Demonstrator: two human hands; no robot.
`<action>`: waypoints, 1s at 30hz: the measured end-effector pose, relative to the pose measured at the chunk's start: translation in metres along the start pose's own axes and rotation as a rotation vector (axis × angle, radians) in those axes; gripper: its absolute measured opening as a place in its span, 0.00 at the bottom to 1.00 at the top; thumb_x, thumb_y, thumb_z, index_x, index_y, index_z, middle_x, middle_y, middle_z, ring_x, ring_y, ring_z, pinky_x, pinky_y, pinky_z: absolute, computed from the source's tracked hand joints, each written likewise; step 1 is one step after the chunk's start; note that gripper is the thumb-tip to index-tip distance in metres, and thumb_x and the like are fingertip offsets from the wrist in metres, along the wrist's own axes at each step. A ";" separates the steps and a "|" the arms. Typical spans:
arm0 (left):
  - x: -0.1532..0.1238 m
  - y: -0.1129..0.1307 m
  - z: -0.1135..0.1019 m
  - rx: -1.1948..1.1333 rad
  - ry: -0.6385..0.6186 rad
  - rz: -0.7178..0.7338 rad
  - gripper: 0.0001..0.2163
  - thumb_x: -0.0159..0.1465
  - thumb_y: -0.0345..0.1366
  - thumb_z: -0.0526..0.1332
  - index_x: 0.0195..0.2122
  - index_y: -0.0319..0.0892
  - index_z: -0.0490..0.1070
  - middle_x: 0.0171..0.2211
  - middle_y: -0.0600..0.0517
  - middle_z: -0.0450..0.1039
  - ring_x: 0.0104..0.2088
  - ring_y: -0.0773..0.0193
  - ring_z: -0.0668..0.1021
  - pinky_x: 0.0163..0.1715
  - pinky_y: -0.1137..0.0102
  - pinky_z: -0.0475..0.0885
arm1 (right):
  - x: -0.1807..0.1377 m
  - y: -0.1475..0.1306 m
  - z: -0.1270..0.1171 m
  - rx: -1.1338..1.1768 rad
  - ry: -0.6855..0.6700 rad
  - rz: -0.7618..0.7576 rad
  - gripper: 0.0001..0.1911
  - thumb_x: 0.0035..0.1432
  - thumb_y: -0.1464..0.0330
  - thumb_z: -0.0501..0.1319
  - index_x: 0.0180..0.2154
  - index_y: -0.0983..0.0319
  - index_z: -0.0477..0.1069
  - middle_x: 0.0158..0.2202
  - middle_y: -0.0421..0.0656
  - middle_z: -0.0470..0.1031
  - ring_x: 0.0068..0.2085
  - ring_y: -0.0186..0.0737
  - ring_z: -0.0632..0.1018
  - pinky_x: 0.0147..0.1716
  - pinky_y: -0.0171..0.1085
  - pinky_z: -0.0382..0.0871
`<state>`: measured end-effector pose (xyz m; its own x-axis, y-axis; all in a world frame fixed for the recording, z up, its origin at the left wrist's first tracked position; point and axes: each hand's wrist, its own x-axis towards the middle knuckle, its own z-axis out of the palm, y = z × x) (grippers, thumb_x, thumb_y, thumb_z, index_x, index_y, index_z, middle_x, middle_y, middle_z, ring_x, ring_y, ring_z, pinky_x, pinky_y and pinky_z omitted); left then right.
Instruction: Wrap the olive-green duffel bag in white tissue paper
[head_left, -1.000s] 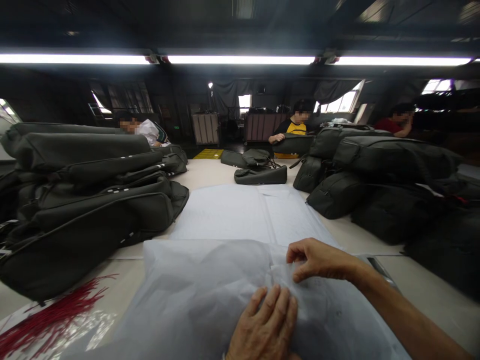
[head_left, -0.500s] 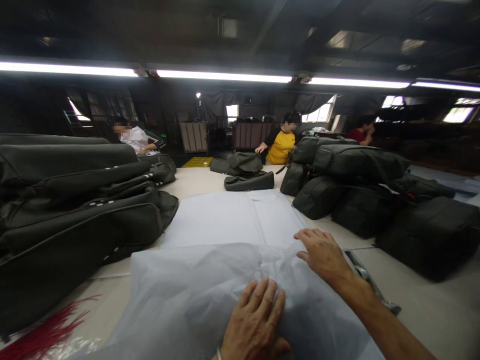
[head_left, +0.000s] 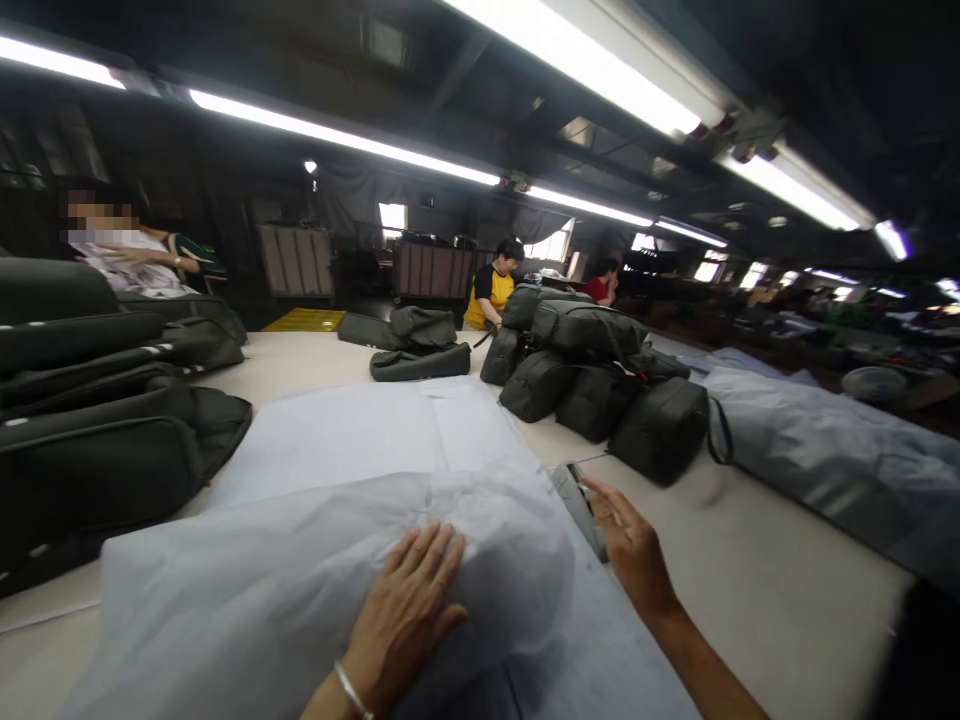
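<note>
1. The left hand (head_left: pixel 409 605) lies flat, fingers spread and grasping nothing, on top of the white bundle (head_left: pixel 330 590) — a puffy wrapped shape near the table's front edge, on a stack of white sheets (head_left: pixel 352 435).
2. The right hand (head_left: pixel 630 545) reaches off the bundle's right side, fingers loose and half spread, holding nothing. Its fingertips sit just beside a grey tool (head_left: pixel 579 500) on the table (head_left: pixel 757 590); I cannot tell whether they touch it.
3. To my eye, the flat palm is the part to keep right — steady pressure on top would stop the thin wrap from springing open.
4. The tool is narrow and lies against the sheets' edge, so a grip from its free side looks cleanest.
5. Dark bags (head_left: pixel 592 375) are piled well behind it, more bags (head_left: pixel 105 400) to the left; other people work at the far end.
</note>
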<state>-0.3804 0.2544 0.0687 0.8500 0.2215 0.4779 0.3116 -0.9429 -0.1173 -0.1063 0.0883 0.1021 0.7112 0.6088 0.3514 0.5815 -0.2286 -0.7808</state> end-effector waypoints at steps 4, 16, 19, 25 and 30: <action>-0.002 -0.004 0.006 -0.002 0.041 -0.009 0.27 0.62 0.48 0.62 0.61 0.48 0.61 0.59 0.51 0.67 0.57 0.55 0.71 0.56 0.63 0.66 | 0.023 0.101 -0.063 -0.053 0.074 0.327 0.26 0.56 0.49 0.52 0.43 0.62 0.71 0.45 0.51 0.77 0.51 0.51 0.75 0.55 0.46 0.64; 0.017 0.029 0.001 0.230 0.000 -0.193 0.27 0.66 0.58 0.49 0.56 0.46 0.68 0.52 0.47 0.74 0.54 0.54 0.73 0.62 0.58 0.51 | 0.085 0.238 -0.016 0.307 -0.258 0.668 0.28 0.30 0.47 0.67 0.25 0.64 0.74 0.26 0.46 0.76 0.29 0.43 0.76 0.29 0.39 0.70; 0.023 0.041 0.003 0.275 -0.049 -0.279 0.27 0.67 0.58 0.47 0.53 0.45 0.71 0.51 0.45 0.74 0.54 0.51 0.73 0.61 0.54 0.53 | 0.085 0.242 -0.009 0.351 -0.164 0.703 0.29 0.24 0.49 0.69 0.25 0.65 0.74 0.24 0.45 0.76 0.28 0.43 0.75 0.28 0.38 0.68; 0.031 0.069 0.002 0.339 -0.139 -0.385 0.24 0.69 0.52 0.47 0.56 0.41 0.68 0.53 0.41 0.72 0.51 0.44 0.73 0.53 0.48 0.60 | 0.061 0.243 -0.023 0.412 0.005 0.641 0.25 0.31 0.49 0.68 0.27 0.62 0.73 0.26 0.41 0.77 0.34 0.43 0.75 0.35 0.36 0.70; 0.034 0.071 -0.001 0.321 -0.194 -0.390 0.24 0.68 0.49 0.52 0.60 0.42 0.64 0.57 0.40 0.68 0.54 0.43 0.71 0.54 0.47 0.58 | 0.023 0.259 -0.031 0.623 -0.033 0.854 0.24 0.27 0.52 0.72 0.20 0.60 0.66 0.17 0.35 0.66 0.21 0.33 0.69 0.24 0.36 0.70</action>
<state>-0.3293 0.1944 0.0775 0.6984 0.6109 0.3729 0.7084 -0.6645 -0.2382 0.0732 0.0192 -0.0760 0.7722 0.4523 -0.4463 -0.4185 -0.1664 -0.8928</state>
